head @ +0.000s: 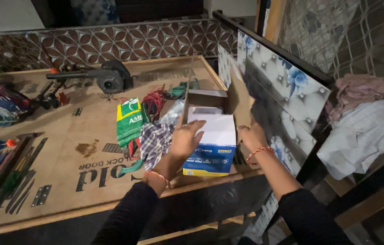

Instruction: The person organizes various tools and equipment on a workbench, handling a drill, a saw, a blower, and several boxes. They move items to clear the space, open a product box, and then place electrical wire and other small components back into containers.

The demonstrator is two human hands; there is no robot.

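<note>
The wooden desk (65,181) carries everything, tools spread well left of the open cardboard box (210,136) standing at its right front edge. A checked cloth (153,140) lies just left of the box. The left hand (185,138) presses flat-fingered against the box's left wall while the right hand (252,136) braces its right side, probably to steady it; neither grip is closed.
</note>
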